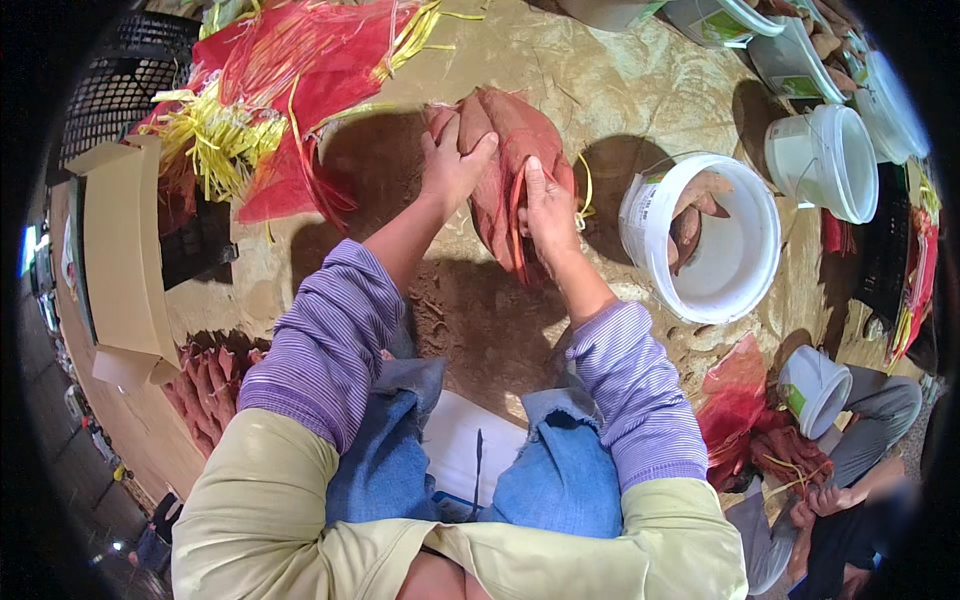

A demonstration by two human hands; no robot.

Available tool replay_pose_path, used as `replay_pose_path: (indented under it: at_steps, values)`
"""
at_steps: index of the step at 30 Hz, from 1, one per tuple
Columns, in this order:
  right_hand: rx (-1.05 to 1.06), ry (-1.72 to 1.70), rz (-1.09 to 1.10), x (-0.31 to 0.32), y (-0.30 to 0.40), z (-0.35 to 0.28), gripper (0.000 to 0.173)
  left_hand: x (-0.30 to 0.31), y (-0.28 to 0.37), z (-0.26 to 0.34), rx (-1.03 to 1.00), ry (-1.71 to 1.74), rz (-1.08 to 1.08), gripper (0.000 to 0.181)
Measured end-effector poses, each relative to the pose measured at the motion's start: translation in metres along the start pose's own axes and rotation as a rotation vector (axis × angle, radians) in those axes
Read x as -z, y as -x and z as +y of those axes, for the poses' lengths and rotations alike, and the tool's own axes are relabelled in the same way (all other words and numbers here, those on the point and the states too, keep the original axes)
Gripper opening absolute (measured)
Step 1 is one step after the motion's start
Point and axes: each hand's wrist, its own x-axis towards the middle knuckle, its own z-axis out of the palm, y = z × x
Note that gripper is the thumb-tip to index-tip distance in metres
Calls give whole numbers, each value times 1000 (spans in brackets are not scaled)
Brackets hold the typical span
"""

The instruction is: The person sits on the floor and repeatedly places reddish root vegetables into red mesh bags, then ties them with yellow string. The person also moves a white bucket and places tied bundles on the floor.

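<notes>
A red mesh bag point(525, 142) filled with sweet potatoes point(474, 124) is between my two hands, above the dusty floor. My left hand point(454, 161) presses on its upper left side with the fingers spread over the roots. On the right, my right hand point(547, 210) pinches a gathered fold of the red mesh between thumb and fingers. A yellow tie point(586, 191) hangs at the bag's right edge. Close by on the right, a white plastic bucket point(750, 289) leans open toward me, with several sweet potatoes point(686, 232) inside.
Empty red mesh bags point(322, 75) with yellow ties lie at upper left, near a cardboard box point(124, 255). Filled bags point(206, 386) rest at left. More white buckets point(825, 161) line the upper right. At lower right, another person's hands point(825, 499) hold a filled bag point(791, 457).
</notes>
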Motion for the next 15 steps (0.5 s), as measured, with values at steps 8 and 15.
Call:
replay_pose_path:
  at_steps: [8,15]
  values:
    - [-161,-252,72,21,47,6,31,-9,72,16,-587,-108,329,61]
    - [501,304,428,26,53,10,22,-21,107,39,-258,-318,-133,25]
